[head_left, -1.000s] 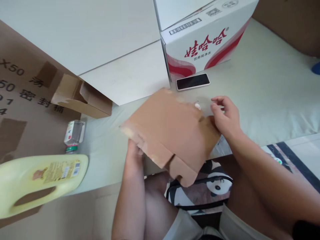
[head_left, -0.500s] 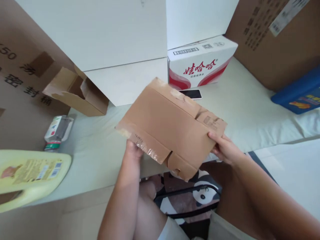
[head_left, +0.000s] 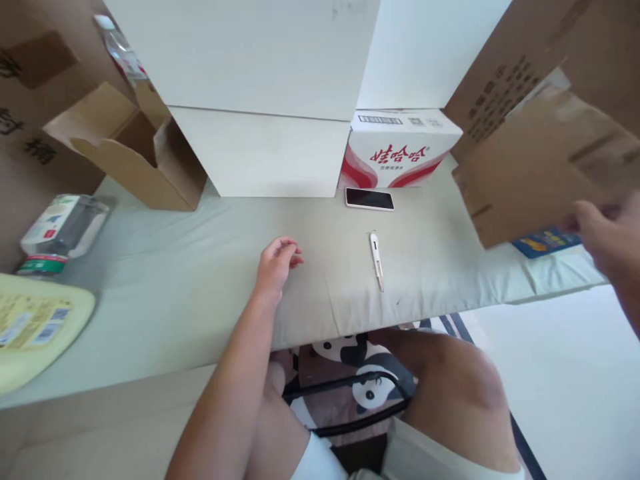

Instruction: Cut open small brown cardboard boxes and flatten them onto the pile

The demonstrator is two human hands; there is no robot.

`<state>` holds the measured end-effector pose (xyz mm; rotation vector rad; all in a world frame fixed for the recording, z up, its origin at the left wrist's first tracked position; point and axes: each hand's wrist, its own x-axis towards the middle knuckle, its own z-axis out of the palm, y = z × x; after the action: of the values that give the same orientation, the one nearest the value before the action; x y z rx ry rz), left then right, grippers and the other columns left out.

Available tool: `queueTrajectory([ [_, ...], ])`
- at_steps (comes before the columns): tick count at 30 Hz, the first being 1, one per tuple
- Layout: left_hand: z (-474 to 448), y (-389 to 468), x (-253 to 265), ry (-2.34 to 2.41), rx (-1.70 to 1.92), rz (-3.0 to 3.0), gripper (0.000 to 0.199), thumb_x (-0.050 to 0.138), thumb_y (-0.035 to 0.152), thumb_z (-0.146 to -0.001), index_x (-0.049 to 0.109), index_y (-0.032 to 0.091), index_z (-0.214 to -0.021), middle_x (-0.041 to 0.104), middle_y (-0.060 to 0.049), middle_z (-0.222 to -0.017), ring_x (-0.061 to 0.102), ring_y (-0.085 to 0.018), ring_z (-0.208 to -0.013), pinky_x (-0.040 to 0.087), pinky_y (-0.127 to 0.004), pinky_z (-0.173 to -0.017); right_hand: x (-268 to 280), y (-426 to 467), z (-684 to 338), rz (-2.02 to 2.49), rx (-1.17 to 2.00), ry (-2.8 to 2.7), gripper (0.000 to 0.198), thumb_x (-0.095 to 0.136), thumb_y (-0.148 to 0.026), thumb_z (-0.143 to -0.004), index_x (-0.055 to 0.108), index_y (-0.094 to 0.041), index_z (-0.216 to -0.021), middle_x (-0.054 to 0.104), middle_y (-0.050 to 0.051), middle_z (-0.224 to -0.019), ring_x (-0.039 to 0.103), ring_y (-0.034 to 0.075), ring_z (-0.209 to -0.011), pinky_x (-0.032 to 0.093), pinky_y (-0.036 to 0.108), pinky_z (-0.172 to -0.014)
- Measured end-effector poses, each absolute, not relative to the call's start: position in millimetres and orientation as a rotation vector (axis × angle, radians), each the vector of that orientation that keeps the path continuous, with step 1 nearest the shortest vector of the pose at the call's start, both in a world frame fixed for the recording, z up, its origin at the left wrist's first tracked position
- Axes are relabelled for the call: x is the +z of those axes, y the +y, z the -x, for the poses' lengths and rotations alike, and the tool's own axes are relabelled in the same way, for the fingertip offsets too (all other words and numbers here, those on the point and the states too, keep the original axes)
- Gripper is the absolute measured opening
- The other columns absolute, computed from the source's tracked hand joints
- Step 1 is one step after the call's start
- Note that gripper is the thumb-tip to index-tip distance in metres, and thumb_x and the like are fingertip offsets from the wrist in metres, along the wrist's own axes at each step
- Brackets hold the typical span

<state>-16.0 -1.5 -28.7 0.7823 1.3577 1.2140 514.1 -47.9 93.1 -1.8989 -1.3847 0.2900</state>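
Note:
At the right edge, my right hand (head_left: 607,230) grips a flattened piece of brown cardboard (head_left: 535,167) by its lower side. The cardboard is lifted above the cloth-covered surface and partly hides a blue container (head_left: 547,241). Nothing is in my left hand (head_left: 279,261); it hovers over or rests on the cloth, its fingers loosely curled and a little apart. To the right of that hand lies a white utility knife (head_left: 377,260). Behind the knife, a phone (head_left: 370,199) lies flat with its dark screen up.
A white and red carton (head_left: 400,157) stands at the back beside large white boxes (head_left: 265,153). On the left are an open brown box (head_left: 165,167), a clear bottle with a green cap (head_left: 63,233) and a pale yellow jug (head_left: 45,327). Another clear bottle (head_left: 120,50) stands behind.
My left hand has let go of the cardboard. My right hand has carried it far to the right, uncovering the utility knife and more of the phone. The view has shifted.

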Motion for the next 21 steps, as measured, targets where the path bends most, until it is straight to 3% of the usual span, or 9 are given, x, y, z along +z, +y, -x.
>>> queueTrajectory([
  [1,15,-1,-28,1.346,1.227,-0.774,0.013,0.063,0.028,-0.072,0.059,0.018,-0.08,0.064,0.001,-0.073,0.062,-0.009,-0.056,0.044,-0.024,-0.062,100,-21,-506,1.983,0.061,-1.274,0.029,0.073,-0.049,-0.078,0.049,-0.035,-0.072,0.04,-0.003,-0.05,0.059,0.026,-0.055,0.046,0.039,-0.048],
  [3,15,-1,-26,1.321,1.262,-0.752,0.01,0.062,0.027,-0.074,0.058,0.018,-0.077,0.063,0.002,-0.07,0.06,-0.009,-0.055,0.044,-0.024,-0.062,106,27,-471,2.123,0.049,-1.291,0.029,0.074,-0.047,-0.074,0.049,-0.033,-0.073,0.053,0.0,-0.061,0.068,0.035,-0.078,0.056,0.056,-0.071],
  [5,19,-2,-25,1.294,1.305,-0.735,0.007,0.06,0.026,-0.076,0.058,0.019,-0.076,0.061,0.003,-0.069,0.058,-0.009,-0.054,0.043,-0.024,-0.062,101,63,-415,2.13,0.217,-1.489,0.021,0.07,-0.046,-0.075,0.055,-0.032,-0.076,0.065,0.005,-0.077,0.069,0.04,-0.096,0.052,0.067,-0.091],
  [7,28,-3,-25,1.273,1.346,-0.758,0.008,0.06,0.025,-0.078,0.057,0.019,-0.075,0.06,0.003,-0.068,0.059,-0.009,-0.056,0.044,-0.024,-0.062,89,85,-342,1.99,0.366,-1.734,0.017,0.067,-0.046,-0.077,0.062,-0.031,-0.084,0.071,0.007,-0.092,0.069,0.04,-0.104,0.049,0.068,-0.1],
  [10,46,-2,-26,1.222,1.44,-0.78,0.011,0.058,0.027,-0.084,0.057,0.019,-0.076,0.06,0.003,-0.069,0.057,-0.009,-0.057,0.045,-0.026,-0.065,70,98,-212,1.604,0.556,-2.14,0.023,0.064,-0.045,-0.082,0.066,-0.028,-0.098,0.075,0.008,-0.107,0.071,0.033,-0.103,0.054,0.06,-0.101],
  [13,65,-5,-27,1.229,1.517,-0.712,0.013,0.057,0.027,-0.085,0.057,0.02,-0.075,0.059,0.003,-0.069,0.056,-0.01,-0.059,0.043,-0.027,-0.065,60,102,-73,1.203,0.632,-2.41,0.027,0.065,-0.038,-0.084,0.069,-0.024,-0.108,0.074,0.01,-0.108,0.073,0.028,-0.093,0.062,0.05,-0.086],
  [18,95,-13,-28,1.25,1.567,-0.64,0.01,0.058,0.025,-0.082,0.058,0.021,-0.073,0.056,0.002,-0.065,0.053,-0.013,-0.06,0.042,-0.031,-0.065,48,143,104,0.74,0.48,-2.551,0.035,0.073,-0.024,-0.076,0.072,-0.024,-0.111,0.053,0.012,-0.147,0.072,0.023,-0.093,0.058,0.05,-0.096],
  [21,115,-17,-26,1.25,1.578,-0.588,0.012,0.061,0.026,-0.081,0.056,0.022,-0.071,0.057,0.0,-0.066,0.052,-0.014,-0.063,0.041,-0.033,-0.065,37,171,156,0.732,0.555,-2.479,0.026,0.077,-0.019,-0.071,0.073,-0.019,-0.096,0.067,0.011,-0.116,0.07,0.031,-0.104,0.052,0.059,-0.102],
])
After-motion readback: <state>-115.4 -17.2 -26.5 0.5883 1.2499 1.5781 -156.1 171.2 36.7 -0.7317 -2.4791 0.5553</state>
